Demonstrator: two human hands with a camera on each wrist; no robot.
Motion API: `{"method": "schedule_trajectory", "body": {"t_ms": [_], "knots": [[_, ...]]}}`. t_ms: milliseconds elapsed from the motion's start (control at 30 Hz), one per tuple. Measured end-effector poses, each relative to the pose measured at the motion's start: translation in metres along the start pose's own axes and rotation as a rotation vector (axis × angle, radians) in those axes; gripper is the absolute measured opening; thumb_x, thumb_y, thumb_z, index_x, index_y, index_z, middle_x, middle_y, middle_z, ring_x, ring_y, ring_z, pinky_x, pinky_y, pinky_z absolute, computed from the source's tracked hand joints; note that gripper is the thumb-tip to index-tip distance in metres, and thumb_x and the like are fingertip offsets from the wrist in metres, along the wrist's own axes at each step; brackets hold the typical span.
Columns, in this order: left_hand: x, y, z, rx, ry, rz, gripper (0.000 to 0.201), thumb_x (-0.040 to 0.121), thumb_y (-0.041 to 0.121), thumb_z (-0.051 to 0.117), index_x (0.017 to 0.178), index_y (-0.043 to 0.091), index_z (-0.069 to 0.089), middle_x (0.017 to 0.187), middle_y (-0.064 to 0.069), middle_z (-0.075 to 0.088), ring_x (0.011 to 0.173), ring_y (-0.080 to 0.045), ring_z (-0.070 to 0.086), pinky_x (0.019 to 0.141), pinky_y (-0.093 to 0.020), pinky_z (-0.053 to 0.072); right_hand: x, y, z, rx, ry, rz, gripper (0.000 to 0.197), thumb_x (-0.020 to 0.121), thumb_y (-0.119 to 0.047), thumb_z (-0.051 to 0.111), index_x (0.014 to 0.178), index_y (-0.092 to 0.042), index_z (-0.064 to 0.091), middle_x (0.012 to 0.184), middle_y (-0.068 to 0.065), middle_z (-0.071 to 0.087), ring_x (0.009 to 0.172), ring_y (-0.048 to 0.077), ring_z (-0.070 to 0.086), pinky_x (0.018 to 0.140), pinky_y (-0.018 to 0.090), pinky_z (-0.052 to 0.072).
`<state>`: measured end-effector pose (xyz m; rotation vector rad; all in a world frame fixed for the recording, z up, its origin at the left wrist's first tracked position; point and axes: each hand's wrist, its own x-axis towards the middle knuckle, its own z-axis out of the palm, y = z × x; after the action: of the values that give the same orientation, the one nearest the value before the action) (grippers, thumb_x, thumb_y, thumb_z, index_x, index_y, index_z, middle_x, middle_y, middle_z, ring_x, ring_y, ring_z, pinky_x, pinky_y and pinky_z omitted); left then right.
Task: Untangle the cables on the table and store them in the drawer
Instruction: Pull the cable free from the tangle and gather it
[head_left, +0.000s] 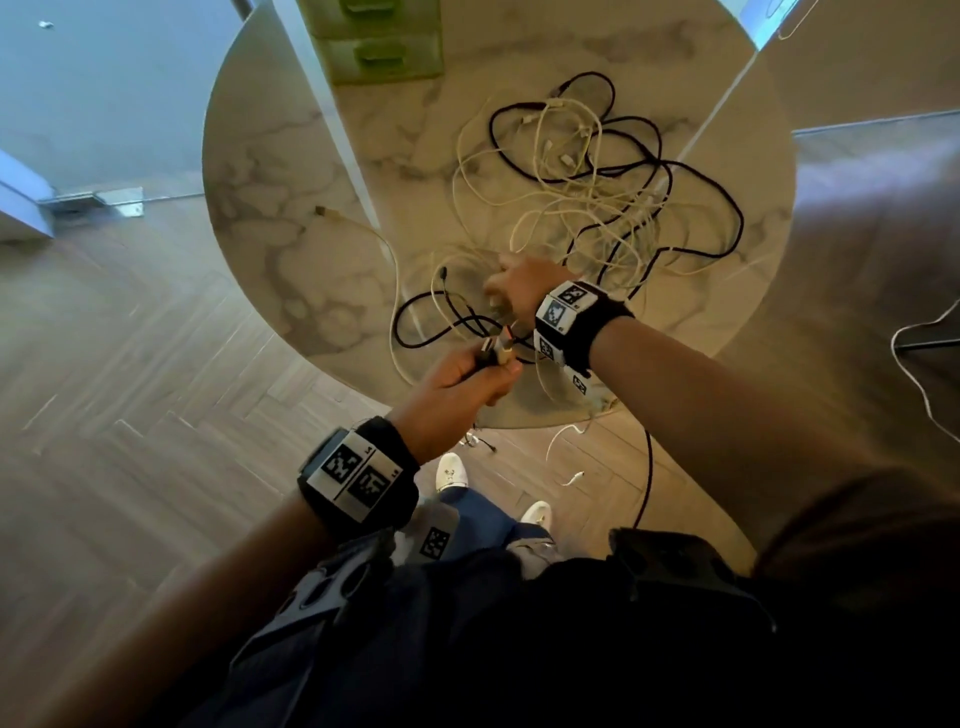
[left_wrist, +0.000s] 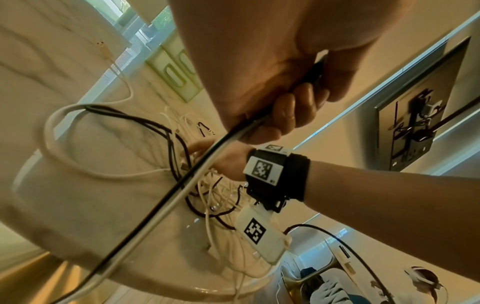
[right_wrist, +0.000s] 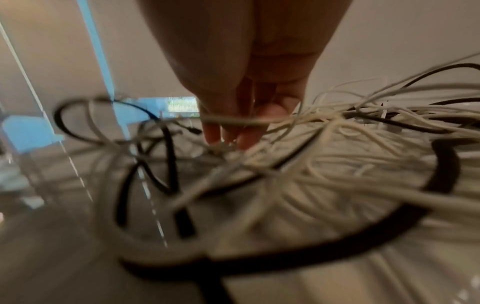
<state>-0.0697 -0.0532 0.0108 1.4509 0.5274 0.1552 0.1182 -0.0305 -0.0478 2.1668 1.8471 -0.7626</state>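
Two cables (left_wrist: 166, 197) in L hand (head_left: 457, 387).

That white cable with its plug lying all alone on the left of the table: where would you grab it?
Probably at the plug end, pinched from above. It lies flat on bare marble table, apart from the tangled cables, with nothing over it. Its cord runs back into the tangle, so pulling from the free end should draw it out.

Wood floor and glass surround a marble table

We see a round marble table (head_left: 270, 171) standing on a herringbone wood floor (head_left: 130, 364), with a glass panel (head_left: 104, 93) beyond it at the upper left. We make out white shoes (head_left: 451, 470) below the table's near edge, and a dark framed panel (left_wrist: 415, 107) on the wall.
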Motion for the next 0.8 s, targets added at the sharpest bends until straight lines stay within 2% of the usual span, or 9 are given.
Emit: {"method": "schedule_trajectory", "body": {"t_ms": [100,167,267,400,433,500,600,700,800], "knots": [[0.003,-0.004,-0.005,-0.042,0.006,0.010,0.018,0.089,0.021,0.039,0.071,0.021,0.042,0.062,0.013,0.038,0.058,-0.001,0.036,0.062,-0.015,0.037,0.005,0.006,0.004,-0.089,0.076,0.013,0.027,0.092,-0.027,0.049,0.115,-0.018,0.058,0.123,0.011,0.049,0.110,0.033,0.049,0.087,0.037,0.040],[0.008,-0.005,-0.011,-0.084,0.027,0.010,0.017,0.089,0.020,0.037,0.073,0.019,0.042,0.062,0.014,0.037,0.058,0.001,0.036,0.060,-0.014,0.036,0.008,0.009,0.001,-0.099,0.133,-0.005,0.023,0.090,-0.026,0.051,0.108,-0.016,0.061,0.115,0.011,0.049,0.106,0.031,0.047,0.084,0.036,0.041],[0.015,-0.007,-0.013,-0.111,0.057,0.002,0.016,0.089,0.020,0.037,0.073,0.018,0.041,0.059,0.016,0.039,0.056,0.001,0.036,0.058,-0.013,0.034,0.005,0.016,-0.016,0.180,0.290,-0.004,0.024,0.092,-0.018,0.052,0.111,-0.009,0.063,0.111,0.017,0.052,0.100,0.031,0.050,0.087,0.033,0.041],[0.028,-0.008,-0.014,-0.110,0.065,-0.011,0.021,0.094,0.016,0.038,0.073,0.017,0.042,0.058,0.014,0.038,0.056,0.001,0.035,0.058,-0.013,0.033,-0.017,0.019,-0.076,0.655,0.708,0.110,0.025,0.095,-0.020,0.047,0.113,-0.009,0.059,0.096,0.002,0.060,0.081,0.014,0.055,0.063,0.007,0.036],[0.031,-0.007,-0.013,-0.104,0.067,-0.015,0.020,0.093,0.018,0.039,0.073,0.017,0.042,0.059,0.014,0.038,0.056,0.001,0.035,0.058,-0.014,0.034,-0.026,0.019,-0.095,0.705,0.790,0.102,0.023,0.093,-0.022,0.047,0.110,-0.011,0.060,0.092,0.001,0.062,0.077,0.013,0.057,0.063,0.007,0.040],[0.036,-0.005,-0.011,-0.083,0.088,-0.018,0.018,0.089,0.025,0.040,0.074,0.017,0.043,0.063,0.011,0.038,0.058,-0.001,0.036,0.060,-0.015,0.035,-0.047,0.017,-0.128,0.793,0.915,0.011,0.021,0.092,-0.023,0.045,0.102,-0.011,0.059,0.088,0.005,0.065,0.075,0.013,0.060,0.063,0.017,0.046],[0.040,0.002,-0.006,-0.077,0.175,0.022,0.022,0.096,0.023,0.039,0.076,0.017,0.045,0.068,0.003,0.038,0.062,-0.004,0.039,0.062,-0.016,0.037,-0.068,0.014,-0.140,0.827,0.866,-0.100,0.021,0.092,-0.023,0.048,0.102,-0.009,0.060,0.089,0.006,0.066,0.075,0.011,0.061,0.065,0.020,0.047],[0.048,0.015,-0.004,-0.131,0.300,0.133,0.025,0.099,0.018,0.037,0.075,0.020,0.045,0.065,0.009,0.039,0.060,-0.004,0.037,0.060,-0.018,0.036,-0.075,0.007,-0.110,0.810,0.659,-0.078,0.016,0.091,-0.022,0.051,0.103,-0.018,0.062,0.089,0.004,0.067,0.077,0.016,0.060,0.070,0.026,0.047],[0.058,0.027,-0.002,-0.128,0.363,0.220,0.017,0.093,0.021,0.038,0.077,0.019,0.042,0.062,0.012,0.036,0.058,-0.005,0.033,0.057,-0.022,0.031,-0.078,0.002,-0.077,0.793,0.574,-0.072,0.018,0.093,-0.020,0.052,0.108,-0.017,0.063,0.092,0.002,0.068,0.081,0.012,0.062,0.074,0.022,0.048]]}}
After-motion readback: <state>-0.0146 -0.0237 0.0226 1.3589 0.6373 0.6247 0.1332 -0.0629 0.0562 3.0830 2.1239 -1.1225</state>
